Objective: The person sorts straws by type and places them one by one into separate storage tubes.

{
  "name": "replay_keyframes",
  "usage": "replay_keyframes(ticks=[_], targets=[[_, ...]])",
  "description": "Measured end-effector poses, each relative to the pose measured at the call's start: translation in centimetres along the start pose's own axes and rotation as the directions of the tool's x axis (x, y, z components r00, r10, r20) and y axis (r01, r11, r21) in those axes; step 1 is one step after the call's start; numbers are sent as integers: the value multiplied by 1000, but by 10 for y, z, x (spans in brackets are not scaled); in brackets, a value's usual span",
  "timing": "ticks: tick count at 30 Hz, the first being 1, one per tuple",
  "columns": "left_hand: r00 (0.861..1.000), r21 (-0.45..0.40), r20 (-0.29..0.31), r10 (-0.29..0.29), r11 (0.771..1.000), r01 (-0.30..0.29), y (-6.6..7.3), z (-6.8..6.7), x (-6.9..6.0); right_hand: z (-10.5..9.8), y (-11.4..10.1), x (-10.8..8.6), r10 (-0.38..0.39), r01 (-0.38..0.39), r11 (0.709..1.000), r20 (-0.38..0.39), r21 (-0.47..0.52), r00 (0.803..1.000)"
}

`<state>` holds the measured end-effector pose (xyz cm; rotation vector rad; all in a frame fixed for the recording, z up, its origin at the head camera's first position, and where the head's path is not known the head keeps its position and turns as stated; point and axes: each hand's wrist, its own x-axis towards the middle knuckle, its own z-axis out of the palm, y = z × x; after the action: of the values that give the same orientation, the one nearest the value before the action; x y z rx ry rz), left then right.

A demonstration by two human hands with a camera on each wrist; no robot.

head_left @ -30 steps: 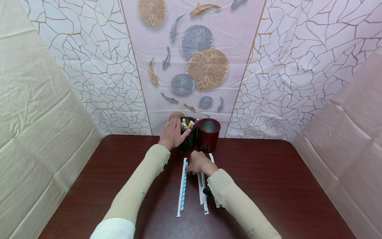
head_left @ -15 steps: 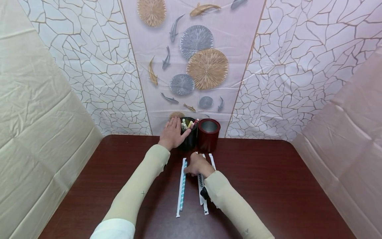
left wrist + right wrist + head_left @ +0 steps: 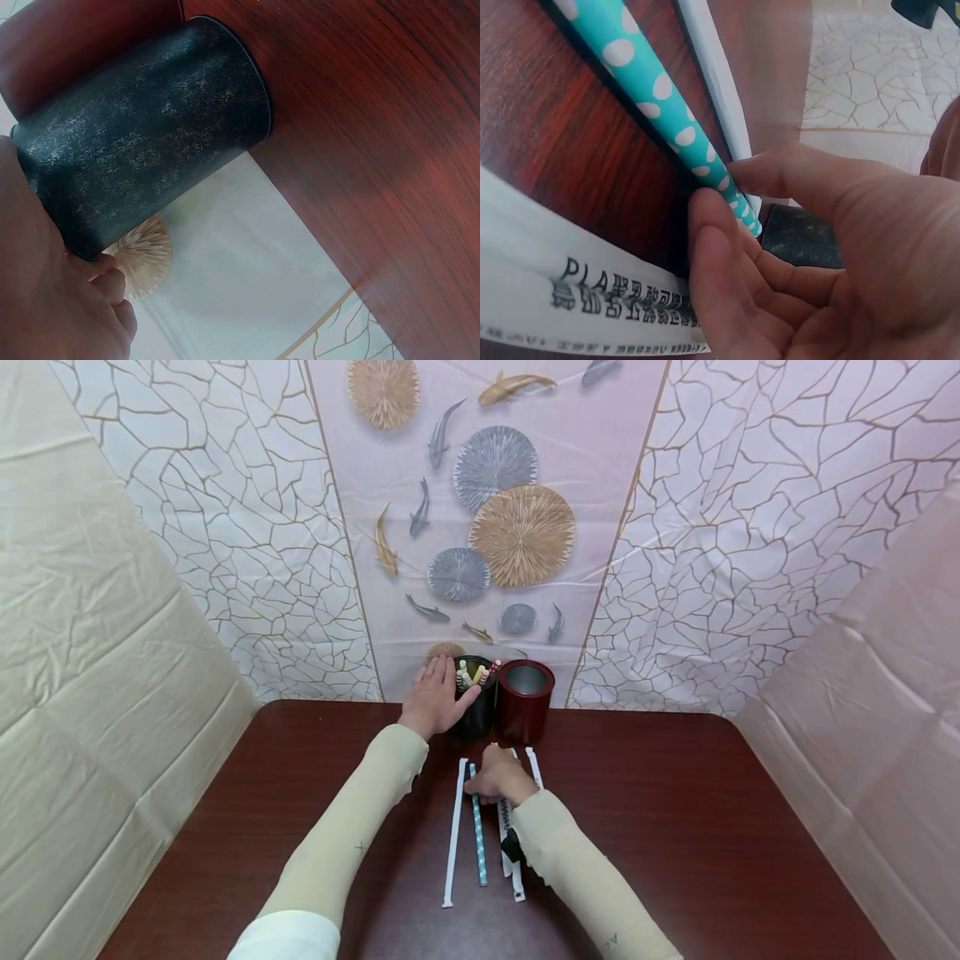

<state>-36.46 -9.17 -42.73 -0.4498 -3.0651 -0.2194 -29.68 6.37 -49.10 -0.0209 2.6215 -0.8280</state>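
Observation:
A turquoise straw with white dots (image 3: 479, 847) lies on the table, pinched near its far end by the thumb and fingertips of my right hand (image 3: 501, 774). The right wrist view shows the dotted straw (image 3: 660, 90) between thumb and index finger. A white paper-wrapped straw (image 3: 453, 843) lies to its left. Under and beside the right hand are several white wrapped straws (image 3: 506, 860), partly hidden by the hand and sleeve. My left hand (image 3: 433, 695) rests against the left side of a black cup (image 3: 475, 722), fingers extended at its rim and thumb across its front.
Several patterned straws (image 3: 480, 675) stand in the black cup. A dark red cup (image 3: 522, 710) stands close on its right, with no straws visible in it. Behind both cups rises a patterned cloth wall (image 3: 300, 568). The brown table (image 3: 675, 827) extends to either side.
The dotted straw has shifted right, away from the white wrapped straw beside it, with my right hand now pinching it. My left hand keeps its place at the black cup.

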Motion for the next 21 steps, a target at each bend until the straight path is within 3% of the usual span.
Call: replay_keyframes(ticks=[4,11,21], targets=[[1000,7,4,-2,1000,2,0,0,0,-5,4,-2,15,-17,997,25,77,1000],[1000,-13,11,-4,1000,4,1,-1,0,-18,13,-13,-46,33,977,61,210,997],[1000,-17,21,-17,1000,18,1,0,0,-49,16,-22,-71,60,966,35,253,997]])
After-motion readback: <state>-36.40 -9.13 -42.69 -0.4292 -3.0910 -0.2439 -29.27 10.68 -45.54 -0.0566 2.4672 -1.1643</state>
